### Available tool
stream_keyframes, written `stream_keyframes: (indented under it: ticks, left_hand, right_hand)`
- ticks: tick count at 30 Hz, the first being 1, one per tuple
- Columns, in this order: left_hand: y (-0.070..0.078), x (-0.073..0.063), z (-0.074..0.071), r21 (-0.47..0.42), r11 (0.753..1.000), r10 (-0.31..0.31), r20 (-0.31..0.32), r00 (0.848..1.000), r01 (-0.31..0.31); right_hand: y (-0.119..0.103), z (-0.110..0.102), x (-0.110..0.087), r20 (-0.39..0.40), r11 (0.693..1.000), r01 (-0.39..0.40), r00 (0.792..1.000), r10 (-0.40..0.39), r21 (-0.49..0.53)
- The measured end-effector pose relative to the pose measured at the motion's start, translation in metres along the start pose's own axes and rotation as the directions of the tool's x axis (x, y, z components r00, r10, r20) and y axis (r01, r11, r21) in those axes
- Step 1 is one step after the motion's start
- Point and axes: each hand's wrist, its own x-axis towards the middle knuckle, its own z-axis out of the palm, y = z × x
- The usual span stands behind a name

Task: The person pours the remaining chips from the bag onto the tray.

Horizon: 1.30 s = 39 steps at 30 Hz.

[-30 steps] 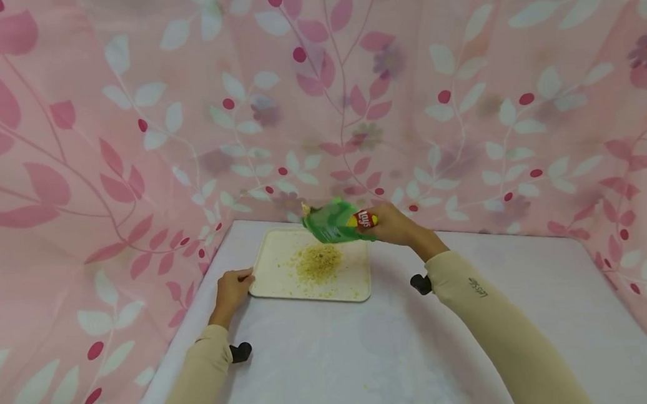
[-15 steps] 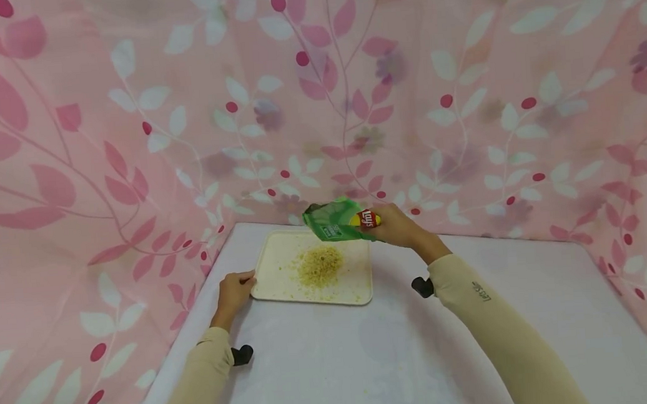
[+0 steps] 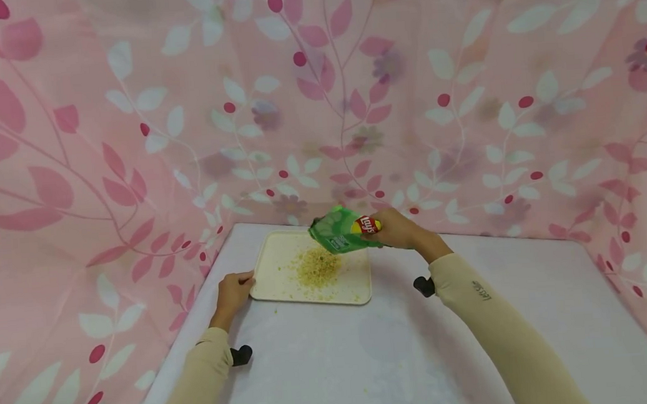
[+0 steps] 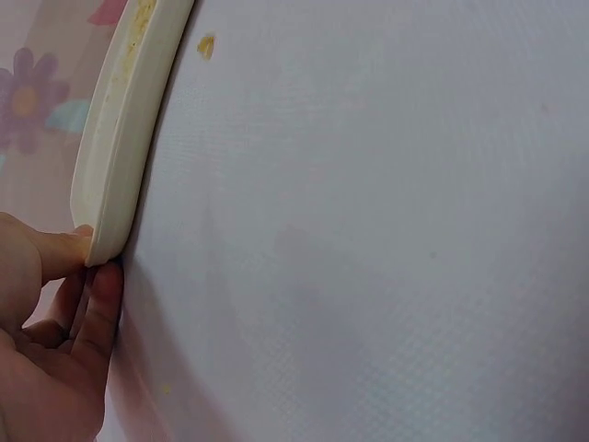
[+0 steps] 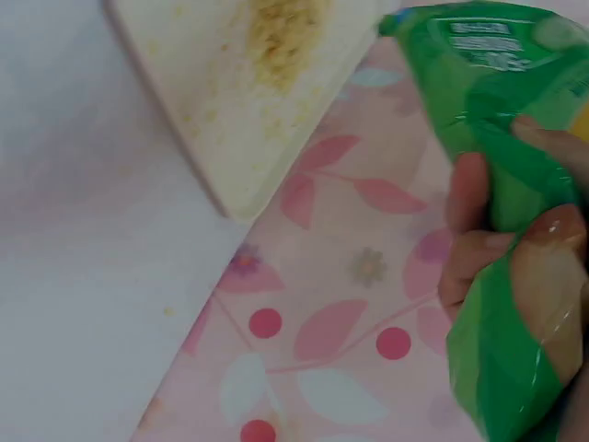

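A green Lay's chip bag (image 3: 337, 229) is held tilted over the tray by my right hand (image 3: 395, 228), its mouth end pointing left and downward. In the right wrist view, fingers (image 5: 469, 267) wrap around the crumpled end of the bag. A heap of yellow chip crumbs (image 3: 318, 268) lies in the middle of the cream tray (image 3: 272, 268). My left hand (image 3: 234, 294) grips the tray's near left corner. The left wrist view shows its thumb over the rim and fingers (image 4: 101, 308) beneath.
The tray sits on a white-covered table (image 3: 380, 361). A stray crumb (image 4: 206, 46) lies on the cloth beside the tray. Pink floral curtains (image 3: 350, 100) stand behind and at both sides of the table.
The chip bag has tipped further down, its open end lower and slightly to the right. A crumb now shows on the cloth in front of the tray. My left hand stays on the tray corner.
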Motion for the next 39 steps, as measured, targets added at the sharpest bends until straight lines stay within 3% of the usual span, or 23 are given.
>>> stream_keyframes:
  ticks: [3,7,9,11,15,17,20,23,25,29,31,33,36,39]
  left_hand:
    - [0.001,0.001,-0.001,-0.009,1.000,0.006,0.003,1.000,-0.006]
    - [0.002,0.000,-0.001,-0.012,1.000,0.003,0.010,1.000,-0.002]
    - [0.002,-0.001,-0.002,-0.007,1.000,0.002,0.010,1.000,-0.002]
    - [0.003,-0.001,-0.003,-0.011,1.000,0.005,0.008,1.000,-0.005]
    - [0.004,-0.001,-0.004,-0.012,1.000,0.006,0.003,1.000,-0.006]
    - [0.004,-0.001,-0.004,-0.017,1.000,0.011,-0.005,1.000,-0.011]
    - [0.004,0.000,-0.003,-0.021,1.000,0.018,-0.002,1.000,-0.018]
    - [0.004,-0.001,-0.002,-0.018,1.000,0.007,0.006,1.000,-0.007]
    - [0.004,-0.002,-0.002,-0.012,1.000,0.001,0.008,1.000,-0.001]
    - [0.005,-0.003,-0.003,-0.015,1.000,0.005,-0.001,1.000,-0.005]
    - [0.005,-0.004,-0.004,-0.012,1.000,0.004,0.006,1.000,-0.004]
    - [0.006,-0.003,-0.004,-0.012,1.000,0.006,0.006,1.000,-0.006]
    - [0.006,-0.002,-0.005,-0.008,1.000,0.007,0.010,1.000,-0.007]
    - [0.006,-0.002,-0.005,-0.005,1.000,0.009,0.008,1.000,-0.009]
  right_hand:
    - [-0.002,-0.004,0.001,0.011,0.998,0.015,1.000,-0.014,-0.068]
    - [0.000,-0.005,0.001,0.098,0.980,-0.028,0.994,0.047,-0.195]
    - [-0.001,-0.006,0.000,0.101,0.979,-0.052,0.992,0.073,-0.199]
    - [-0.004,-0.009,0.000,0.075,0.983,-0.046,0.995,0.060,-0.178]
    - [-0.009,-0.014,0.000,-0.079,0.997,0.038,0.996,-0.044,-0.072]
    - [-0.009,-0.014,0.000,-0.098,0.996,0.054,0.993,-0.061,-0.073]
    - [-0.002,-0.010,0.000,-0.011,0.995,-0.026,1.000,0.025,-0.096]
    - [0.006,-0.002,-0.002,0.108,0.984,-0.108,0.986,0.124,-0.143]
    - [0.009,0.002,-0.003,0.120,0.982,-0.136,0.981,0.151,-0.130]
    - [0.006,0.000,-0.006,0.013,0.991,-0.061,0.998,0.063,-0.118]
    - [0.001,-0.004,-0.006,-0.072,0.996,0.007,0.997,-0.014,-0.094]
    - [-0.002,-0.007,-0.007,-0.106,0.996,0.043,0.993,-0.051,-0.075]
    - [-0.002,-0.008,-0.007,-0.014,0.992,-0.028,1.000,0.027,-0.121]
    - [0.003,-0.004,-0.008,0.116,0.972,-0.099,0.985,0.126,-0.213]
